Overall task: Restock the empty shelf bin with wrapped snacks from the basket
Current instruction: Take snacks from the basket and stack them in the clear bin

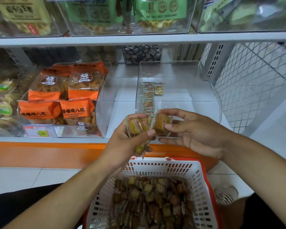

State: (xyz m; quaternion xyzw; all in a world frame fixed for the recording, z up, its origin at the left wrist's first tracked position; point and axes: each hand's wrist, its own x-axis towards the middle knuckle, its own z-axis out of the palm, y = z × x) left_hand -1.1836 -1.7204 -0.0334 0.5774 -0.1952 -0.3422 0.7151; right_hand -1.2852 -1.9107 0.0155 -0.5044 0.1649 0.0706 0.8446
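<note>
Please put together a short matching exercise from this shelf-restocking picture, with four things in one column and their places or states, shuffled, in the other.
Things:
1. left hand
2. right hand
3. white basket
4. clear shelf bin

Places or states:
A. on the shelf, holding only a short row of wrapped snacks along its left wall
B. below both hands, filled with wrapped snacks
C. grips a bunch of wrapped snacks
D. pinches a single wrapped snack beside the bunch

Pairs: 1-C, 2-D, 3-B, 4-A
</note>
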